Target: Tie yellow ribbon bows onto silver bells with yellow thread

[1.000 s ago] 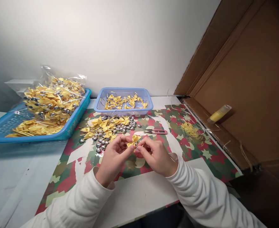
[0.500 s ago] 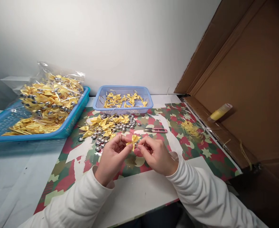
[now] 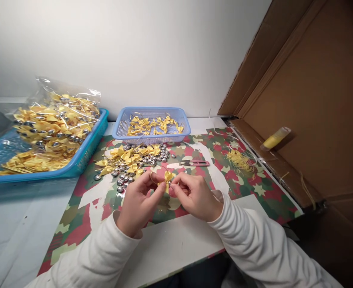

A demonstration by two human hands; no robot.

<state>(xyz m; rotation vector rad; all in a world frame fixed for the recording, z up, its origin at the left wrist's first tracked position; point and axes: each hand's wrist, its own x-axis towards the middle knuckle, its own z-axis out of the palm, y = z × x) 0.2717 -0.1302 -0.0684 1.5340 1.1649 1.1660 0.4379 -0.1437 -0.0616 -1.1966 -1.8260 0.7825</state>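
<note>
Between my hands, above the camouflage-patterned sheet [image 3: 176,203], is a yellow ribbon bow [image 3: 168,177] with a thin cord loop at its left. My left hand [image 3: 143,200] pinches the bow between thumb and fingers. At the bow's right side, the thumb and forefinger of my right hand [image 3: 196,196] are pressed together; what lies between these fingertips is too small to make out. Just beyond my left hand lie loose yellow bows [image 3: 133,158] and a heap of silver bells [image 3: 124,178]. Pink-handled thread snips [image 3: 196,163] rest behind my right hand.
A pale blue basket [image 3: 152,139] with corded bows stands at the back. To the left, a larger blue basket [image 3: 74,162] carries a clear bag [image 3: 59,116] of bows with bells. Yellow thread scraps [image 3: 241,161], a glue stick [image 3: 275,139] and a cardboard wall [image 3: 308,100] are at right.
The whole view has shifted slightly, so the table things sit a little further left. My right fingertips have come closer to the bow; both hands keep their pinch.
</note>
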